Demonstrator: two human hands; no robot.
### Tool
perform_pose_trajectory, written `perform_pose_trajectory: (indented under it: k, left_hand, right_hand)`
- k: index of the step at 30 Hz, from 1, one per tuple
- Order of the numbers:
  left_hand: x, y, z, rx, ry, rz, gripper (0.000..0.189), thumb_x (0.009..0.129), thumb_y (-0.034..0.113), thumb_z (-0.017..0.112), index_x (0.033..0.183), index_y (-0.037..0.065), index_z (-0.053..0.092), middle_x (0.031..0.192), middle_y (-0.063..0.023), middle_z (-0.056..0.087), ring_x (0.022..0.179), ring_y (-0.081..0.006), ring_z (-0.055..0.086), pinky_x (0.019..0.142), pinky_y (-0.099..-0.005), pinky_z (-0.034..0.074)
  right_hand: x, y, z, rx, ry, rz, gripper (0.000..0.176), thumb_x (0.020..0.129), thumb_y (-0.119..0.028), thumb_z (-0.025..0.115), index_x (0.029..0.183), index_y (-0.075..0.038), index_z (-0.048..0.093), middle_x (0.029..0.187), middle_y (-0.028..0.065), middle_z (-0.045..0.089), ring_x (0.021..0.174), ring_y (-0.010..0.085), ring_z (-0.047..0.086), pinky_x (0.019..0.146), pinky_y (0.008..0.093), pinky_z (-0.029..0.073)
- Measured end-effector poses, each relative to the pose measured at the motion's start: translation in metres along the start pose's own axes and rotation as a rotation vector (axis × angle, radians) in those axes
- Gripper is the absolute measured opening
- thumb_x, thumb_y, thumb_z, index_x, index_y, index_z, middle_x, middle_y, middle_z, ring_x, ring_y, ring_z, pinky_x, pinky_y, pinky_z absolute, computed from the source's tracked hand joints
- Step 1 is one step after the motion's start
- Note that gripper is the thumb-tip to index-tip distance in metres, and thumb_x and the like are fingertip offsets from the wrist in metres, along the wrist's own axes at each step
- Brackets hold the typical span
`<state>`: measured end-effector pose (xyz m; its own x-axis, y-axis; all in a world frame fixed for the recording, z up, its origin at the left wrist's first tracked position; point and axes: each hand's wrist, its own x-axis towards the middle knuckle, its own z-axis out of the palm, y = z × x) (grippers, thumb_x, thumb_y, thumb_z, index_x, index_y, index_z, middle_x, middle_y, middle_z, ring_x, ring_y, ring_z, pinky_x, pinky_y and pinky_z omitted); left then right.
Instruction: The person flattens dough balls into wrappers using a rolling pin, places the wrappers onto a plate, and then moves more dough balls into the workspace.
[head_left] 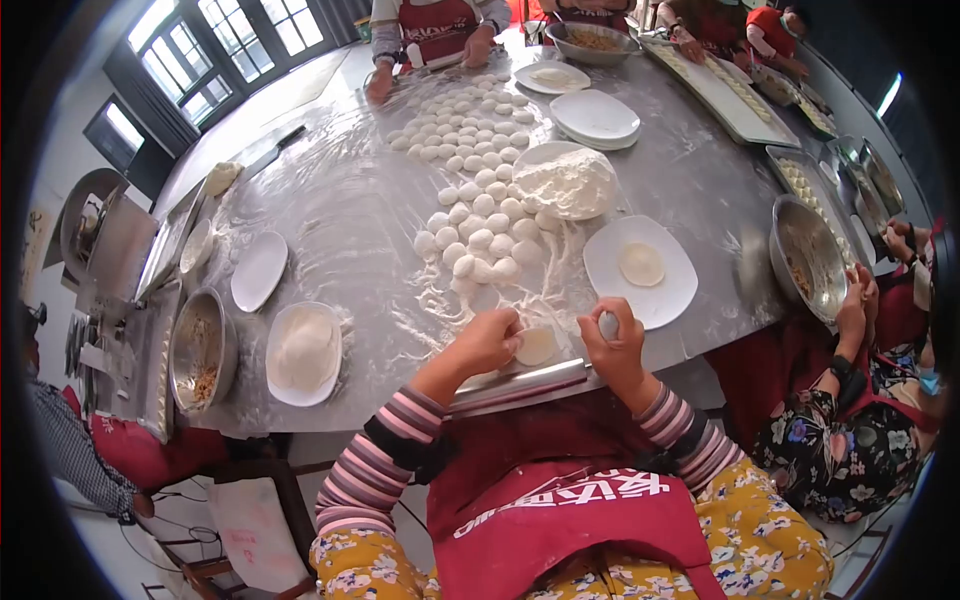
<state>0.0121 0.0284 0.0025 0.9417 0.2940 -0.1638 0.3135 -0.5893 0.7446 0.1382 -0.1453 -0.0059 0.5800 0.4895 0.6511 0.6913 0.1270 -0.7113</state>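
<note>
My left hand [487,342] is closed, its fingers pinching the edge of a flat round dough wrapper [537,346] at the front of the floured table. To the right of the wrapper, my right hand [618,352] is curled around what looks like a small grey rolling pin [607,323], seen nearly end-on and mostly hidden by the fingers. Beyond both hands lies a large group of floured dough pieces [490,235]. A white plate [672,298] past my right hand carries one rolled wrapper [641,265].
Loose flour [570,183] is heaped on a plate behind the dough pieces. Left are a plate of stacked wrappers [303,350] and a steel bowl of filling [203,350]. Another steel bowl [808,260] stands right, near a co-worker's hands [855,305]. Trays of dumplings [725,90] line the far right.
</note>
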Motion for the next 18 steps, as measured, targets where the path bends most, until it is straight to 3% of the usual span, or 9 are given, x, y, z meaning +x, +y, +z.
perform_pose_trajectory:
  k: [3,6,9,10,11,12,14,16,18]
  left_hand:
    - [0.001,0.005,0.006,0.082,-0.005,0.022,0.014,0.078,0.012,0.061,0.082,-0.001,0.059,0.073,-0.0181,0.061,0.069,-0.0296,0.059,0.063,-0.0384,0.045]
    - [0.023,0.001,0.006,0.149,0.094,0.021,0.015,0.078,0.013,0.061,0.082,-0.001,0.059,0.074,-0.0197,0.061,0.070,-0.0325,0.059,0.064,-0.0391,0.045]
    - [0.018,0.003,0.002,0.131,0.015,0.062,0.014,0.078,0.012,0.060,0.081,-0.001,0.058,0.074,-0.0201,0.061,0.070,-0.0326,0.059,0.064,-0.0392,0.045]
    - [0.014,0.003,0.002,0.146,-0.042,0.077,0.013,0.078,0.011,0.059,0.081,-0.001,0.058,0.074,-0.0190,0.061,0.069,-0.0307,0.059,0.063,-0.0386,0.045]
    - [0.011,0.001,0.000,0.141,-0.026,0.072,0.013,0.078,0.011,0.059,0.081,-0.001,0.058,0.074,-0.0190,0.061,0.069,-0.0307,0.059,0.063,-0.0386,0.045]
    - [0.009,-0.001,-0.001,0.083,-0.026,0.054,0.012,0.077,0.011,0.059,0.081,-0.001,0.058,0.073,-0.0169,0.060,0.068,-0.0277,0.058,0.063,-0.0374,0.045]
    - [-0.001,-0.002,0.004,-0.027,-0.066,0.013,0.010,0.077,0.009,0.060,0.081,0.000,0.058,0.071,-0.0127,0.059,0.066,-0.0215,0.056,0.062,-0.0349,0.045]
    - [0.002,0.006,0.005,0.001,-0.078,0.012,0.013,0.077,0.011,0.060,0.083,0.000,0.058,0.074,-0.0155,0.061,0.068,-0.0259,0.058,0.065,-0.0355,0.046]
    - [0.017,0.001,0.007,0.056,0.114,0.030,0.017,0.077,0.014,0.061,0.085,-0.001,0.059,0.078,-0.0188,0.062,0.074,-0.0312,0.060,0.067,-0.0372,0.046]
  right_hand:
    - [0.026,0.018,0.024,-0.157,-0.023,-0.127,0.023,0.075,-0.005,0.067,0.091,-0.005,0.051,0.071,0.0153,0.058,0.064,0.0388,0.059,0.052,0.0411,0.045]
    - [0.054,0.027,0.050,-0.022,-0.003,-0.058,0.023,0.077,-0.005,0.066,0.093,-0.006,0.050,0.073,0.0170,0.058,0.067,0.0406,0.058,0.052,0.0408,0.045]
    - [0.036,0.019,0.031,-0.038,-0.009,-0.032,0.023,0.076,-0.004,0.066,0.093,-0.006,0.050,0.071,0.0170,0.057,0.066,0.0400,0.059,0.052,0.0399,0.045]
    - [0.023,0.015,0.021,-0.078,0.030,-0.094,0.025,0.074,-0.003,0.067,0.092,-0.005,0.050,0.070,0.0148,0.056,0.062,0.0361,0.059,0.051,0.0393,0.045]
    - [0.009,0.013,0.006,-0.375,-0.063,-0.275,0.026,0.073,-0.001,0.068,0.091,-0.004,0.050,0.071,0.0116,0.056,0.059,0.0310,0.059,0.050,0.0384,0.045]
    - [0.000,0.004,0.003,-0.089,0.032,-0.097,0.027,0.072,0.000,0.068,0.092,-0.003,0.050,0.070,0.0096,0.055,0.059,0.0278,0.059,0.050,0.0375,0.045]
    - [0.007,0.002,0.006,-0.213,0.026,-0.193,0.026,0.073,-0.001,0.068,0.093,-0.004,0.051,0.068,0.0119,0.055,0.059,0.0317,0.059,0.051,0.0379,0.045]
    - [0.027,0.020,0.028,-0.145,0.011,-0.116,0.025,0.075,-0.003,0.067,0.093,-0.005,0.051,0.070,0.0157,0.057,0.063,0.0371,0.059,0.052,0.0396,0.046]
    - [0.039,0.032,0.044,-0.137,0.008,-0.106,0.024,0.076,-0.005,0.066,0.094,-0.005,0.050,0.074,0.0187,0.059,0.067,0.0408,0.058,0.053,0.0413,0.046]
